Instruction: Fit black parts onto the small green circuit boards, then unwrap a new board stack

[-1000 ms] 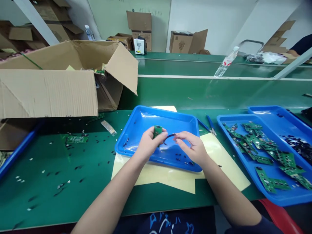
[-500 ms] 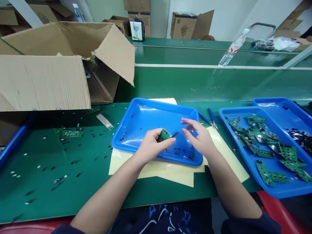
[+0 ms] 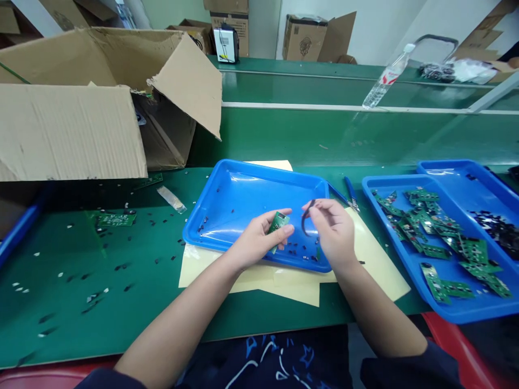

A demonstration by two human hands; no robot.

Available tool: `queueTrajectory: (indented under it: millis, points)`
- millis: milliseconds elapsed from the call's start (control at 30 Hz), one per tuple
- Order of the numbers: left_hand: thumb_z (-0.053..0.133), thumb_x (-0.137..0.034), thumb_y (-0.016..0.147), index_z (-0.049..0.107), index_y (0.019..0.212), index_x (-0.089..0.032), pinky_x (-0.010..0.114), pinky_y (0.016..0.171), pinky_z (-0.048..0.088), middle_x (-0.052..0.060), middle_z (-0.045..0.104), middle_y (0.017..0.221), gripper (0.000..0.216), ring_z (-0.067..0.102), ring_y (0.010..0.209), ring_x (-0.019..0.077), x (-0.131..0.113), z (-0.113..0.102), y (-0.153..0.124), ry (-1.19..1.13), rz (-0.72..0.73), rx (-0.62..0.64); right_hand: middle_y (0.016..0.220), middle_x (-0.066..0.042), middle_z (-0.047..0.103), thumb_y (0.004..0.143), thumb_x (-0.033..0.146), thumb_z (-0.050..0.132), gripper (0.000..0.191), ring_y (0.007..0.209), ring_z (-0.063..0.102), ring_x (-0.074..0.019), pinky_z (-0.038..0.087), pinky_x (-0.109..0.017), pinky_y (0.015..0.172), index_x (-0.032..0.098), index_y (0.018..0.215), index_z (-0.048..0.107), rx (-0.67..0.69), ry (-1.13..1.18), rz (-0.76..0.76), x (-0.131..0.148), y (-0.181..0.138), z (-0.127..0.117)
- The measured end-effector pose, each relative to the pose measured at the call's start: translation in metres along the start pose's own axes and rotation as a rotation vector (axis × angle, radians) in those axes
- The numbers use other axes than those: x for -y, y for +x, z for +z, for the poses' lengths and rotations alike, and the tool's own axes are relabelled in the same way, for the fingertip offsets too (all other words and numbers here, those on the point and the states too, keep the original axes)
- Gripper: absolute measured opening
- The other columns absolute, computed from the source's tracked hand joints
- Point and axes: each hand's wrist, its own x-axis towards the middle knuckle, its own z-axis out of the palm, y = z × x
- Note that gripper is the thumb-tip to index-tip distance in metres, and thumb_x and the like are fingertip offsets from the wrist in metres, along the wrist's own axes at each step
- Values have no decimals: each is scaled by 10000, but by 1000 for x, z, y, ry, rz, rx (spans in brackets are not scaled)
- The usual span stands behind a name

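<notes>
My left hand (image 3: 261,237) grips a small green circuit board (image 3: 279,222) between thumb and fingers, above the blue tray (image 3: 259,186). My right hand (image 3: 334,229) pinches a thin, dark, curved strip (image 3: 305,220), held apart from the board on its right. What the strip is made of I cannot make out. Small dark bits (image 3: 299,252) lie scattered in the tray under both hands. Yellowish paper sheets (image 3: 290,289) are spread beneath the tray.
Blue-handled pliers (image 3: 352,193) lie behind the tray. To the right, a blue tray (image 3: 409,273) holds several green boards (image 3: 446,232); another holds black pieces (image 3: 498,229). A large open cardboard box (image 3: 73,132) stands at left. Small scraps (image 3: 93,297) litter the green table.
My right hand has closed on the dark strip, which was beside the board in my left hand, and holds it clear of the board. The board has tilted more upright.
</notes>
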Motion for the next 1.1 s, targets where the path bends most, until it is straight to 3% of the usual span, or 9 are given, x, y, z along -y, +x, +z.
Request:
queueTrajectory:
  millis: [67,133,233,367,467,700,967,1100]
  points:
    - [577,-337,798,493,1212,-127,241,573,430,-24,578,656,472,545,548,89,1,-1,2,-82,-43,-3,836,-35,610,835,248,535,55,765,610,-156,507,-300,710,213,798,516,-10,-20,-24,1,3,-6]
    - [522,-318,823,539,1122,-116,265,592,454,0,602,673,362,575,562,108,1,-2,3,-117,-85,6,832,-37,601,839,236,524,47,782,605,-163,500,-305,713,212,799,514,141,-89,-67,2,4,-10]
    - [476,-282,833,587,837,-110,246,571,454,13,602,612,205,581,545,111,0,-2,3,-3,-97,33,809,-34,598,826,221,534,22,790,594,-174,486,-317,729,208,812,522,426,-243,-158,4,3,-10]
    - [430,-262,838,535,696,-139,205,493,420,-13,571,554,215,539,463,89,0,-1,2,170,-68,35,768,-28,604,839,214,502,35,724,576,-162,466,-315,701,201,808,510,600,-354,-203,7,1,-6]
    - [387,-246,841,513,661,-146,205,475,422,-14,570,568,241,527,444,85,0,0,2,199,-56,68,679,-10,584,855,185,449,126,638,543,-143,442,-291,647,202,732,469,611,-396,-197,7,1,-3]
    - [345,-204,828,508,644,-150,207,480,429,-14,568,559,251,531,448,87,0,1,3,249,-47,96,648,-6,559,820,172,467,128,598,520,-131,416,-257,592,198,695,451,557,-460,-215,5,0,-2]
    - [364,-220,830,493,631,-155,198,503,445,-9,572,544,247,554,482,95,5,3,2,299,-17,73,624,-5,561,806,178,468,143,582,523,-133,423,-258,583,201,665,459,513,-496,-213,2,-1,1]
    - [364,-236,851,498,605,-151,192,501,431,-12,563,541,293,539,454,83,9,4,3,379,47,22,654,-17,577,813,212,477,128,616,555,-148,441,-275,604,198,686,479,496,-503,-132,3,-1,1]
